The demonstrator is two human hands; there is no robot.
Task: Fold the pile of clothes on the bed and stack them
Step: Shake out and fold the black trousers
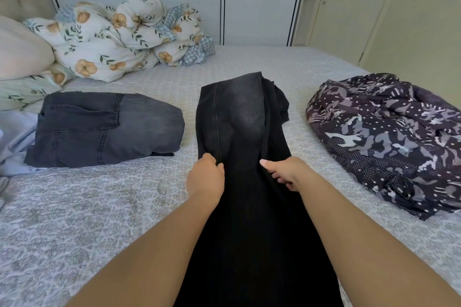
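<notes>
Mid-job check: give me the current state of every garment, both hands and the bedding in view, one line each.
Long black denim trousers: laid lengthwise, unfolded, both hands on them.
Left hand: gripping the trousers' left edge.
Right hand: gripping the trousers' right edge.
Folded dark grey jeans: folded, lying at left.
Dark patterned garment: crumpled, unfolded, at right.
Floral duvet: bunched at the bed's far side.

Black trousers (pixel 239 132): lower end cut off by the bottom edge; far end bunched, layers there indistinct.
My left hand (pixel 205 177): fingertips tucked under, hidden.
My right hand (pixel 287 173): curled fingers partly hidden beneath the palm.
Light blue garment (pixel 15 142): cut off at left edge.
Patterned garment (pixel 389 137): crumpled, runs off right edge; kind untellable.
Pillow (pixel 20 50): cut off at left.
</notes>
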